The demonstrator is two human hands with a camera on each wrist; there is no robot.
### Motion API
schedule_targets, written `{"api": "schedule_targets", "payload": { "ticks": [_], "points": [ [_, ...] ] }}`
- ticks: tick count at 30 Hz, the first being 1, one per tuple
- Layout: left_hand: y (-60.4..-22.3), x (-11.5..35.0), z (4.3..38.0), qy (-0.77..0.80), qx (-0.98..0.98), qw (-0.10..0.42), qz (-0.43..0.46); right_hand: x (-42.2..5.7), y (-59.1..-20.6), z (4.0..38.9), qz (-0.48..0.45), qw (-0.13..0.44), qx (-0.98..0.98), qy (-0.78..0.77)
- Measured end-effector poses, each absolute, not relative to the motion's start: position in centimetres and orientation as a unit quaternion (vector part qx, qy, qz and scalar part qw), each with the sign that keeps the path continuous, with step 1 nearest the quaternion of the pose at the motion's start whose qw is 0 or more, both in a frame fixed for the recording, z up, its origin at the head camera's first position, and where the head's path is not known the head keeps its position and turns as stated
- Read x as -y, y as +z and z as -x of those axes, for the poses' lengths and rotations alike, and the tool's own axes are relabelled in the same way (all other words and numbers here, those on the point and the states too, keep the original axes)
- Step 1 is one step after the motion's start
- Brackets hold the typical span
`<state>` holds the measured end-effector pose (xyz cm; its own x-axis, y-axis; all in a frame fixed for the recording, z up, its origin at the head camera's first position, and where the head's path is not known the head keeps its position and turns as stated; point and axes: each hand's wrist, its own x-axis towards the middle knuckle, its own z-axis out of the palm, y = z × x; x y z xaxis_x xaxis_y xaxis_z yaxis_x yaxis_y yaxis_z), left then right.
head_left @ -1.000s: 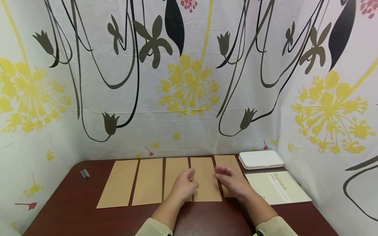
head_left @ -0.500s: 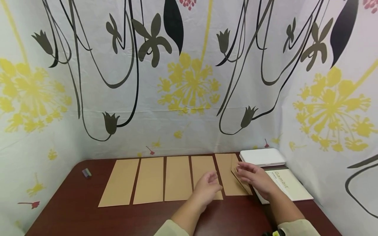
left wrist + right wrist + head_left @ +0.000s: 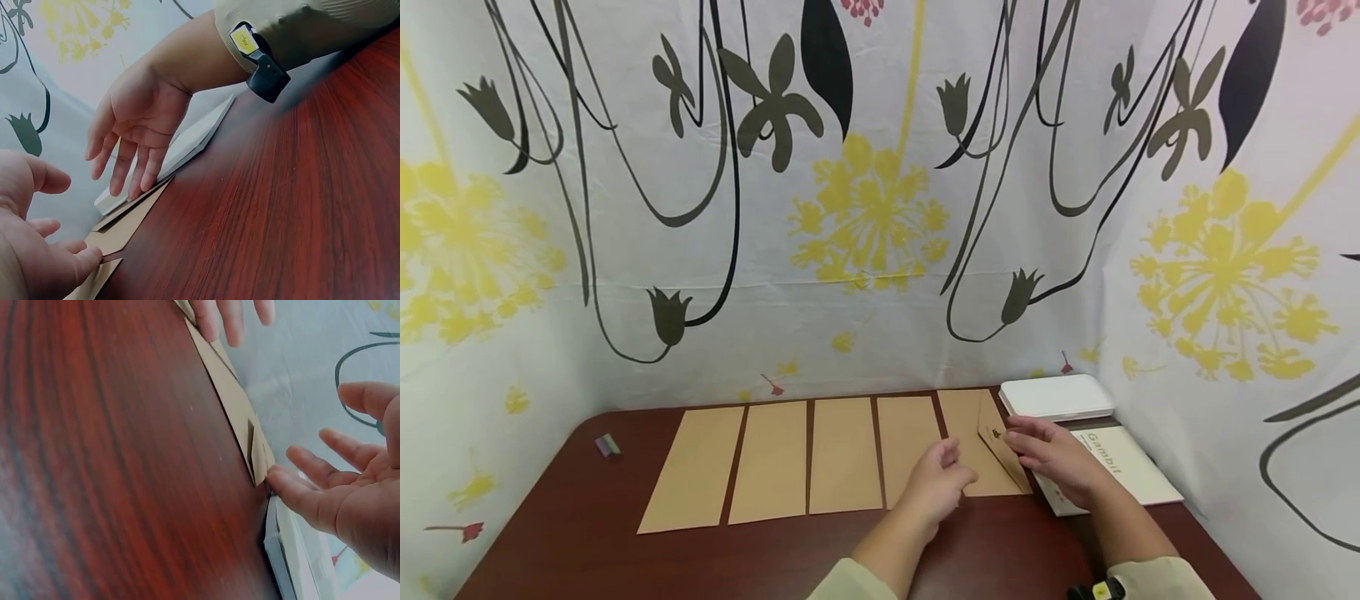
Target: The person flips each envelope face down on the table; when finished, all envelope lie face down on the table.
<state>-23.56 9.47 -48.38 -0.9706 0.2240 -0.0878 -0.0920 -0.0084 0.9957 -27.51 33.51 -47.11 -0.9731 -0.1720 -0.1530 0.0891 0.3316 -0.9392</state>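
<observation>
Several brown paper envelopes lie in a row across the dark red table. On the rightmost envelope, the long right edge has a flap standing partly up, with a small dark mark on it. My right hand is beside that flap, its extended fingertips at the flap's edge in the right wrist view. Relaxed and holding nothing, my left hand hovers over the lower part of the neighbouring envelope and hides some of it.
A cream book marked "Gambit" lies right of the row, partly behind my right hand. Behind it sits a flat white case. A small grey-green piece is at the far left. Patterned cloth encloses the table's back and sides.
Both hands have moved to the right. The flap of the rightmost envelope has come up from flat and now stands partly raised by my right fingers.
</observation>
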Motion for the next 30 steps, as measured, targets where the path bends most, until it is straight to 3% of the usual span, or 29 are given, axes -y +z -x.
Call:
{"api": "schedule_targets", "payload": {
  "ticks": [30],
  "points": [
    [-49.2,-8.3,23.5,0.69,-0.703,0.145,-0.094,-33.2,-47.3,27.6,-0.009,0.055,-0.807,-0.588]
  ]
}}
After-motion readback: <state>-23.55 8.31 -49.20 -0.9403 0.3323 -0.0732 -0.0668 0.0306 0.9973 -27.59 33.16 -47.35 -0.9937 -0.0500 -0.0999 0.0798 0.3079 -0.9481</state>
